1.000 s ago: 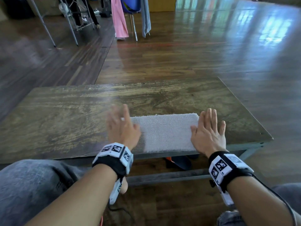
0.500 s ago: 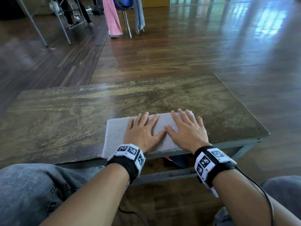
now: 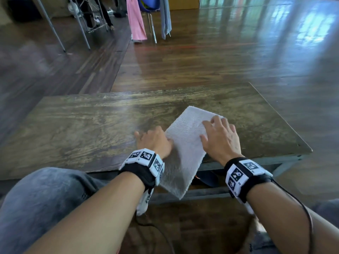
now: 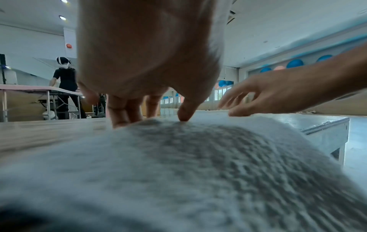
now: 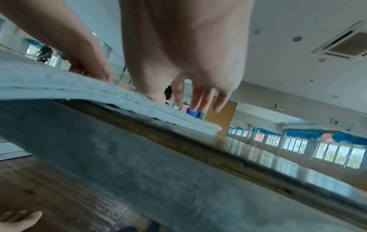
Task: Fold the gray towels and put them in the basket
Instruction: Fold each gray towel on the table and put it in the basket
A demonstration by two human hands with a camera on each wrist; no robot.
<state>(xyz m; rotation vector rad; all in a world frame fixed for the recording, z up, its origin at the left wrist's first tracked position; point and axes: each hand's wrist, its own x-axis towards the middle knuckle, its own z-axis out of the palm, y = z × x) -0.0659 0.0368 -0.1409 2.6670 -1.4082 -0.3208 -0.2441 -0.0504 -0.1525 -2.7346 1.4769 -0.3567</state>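
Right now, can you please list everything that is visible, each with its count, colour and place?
folded gray terry towel: one, pale gray, lying askew on the table, near corner hanging over the front edge
worn wooden table: one, brown, in front of the person
pink cloth: one, pink, hanging by the chair at the back
blue chair: one, blue, at the back
basket: none in view
left hand: at the towel's left edge, thumb on the towel
right hand: resting on the towel's right part, fingers spread
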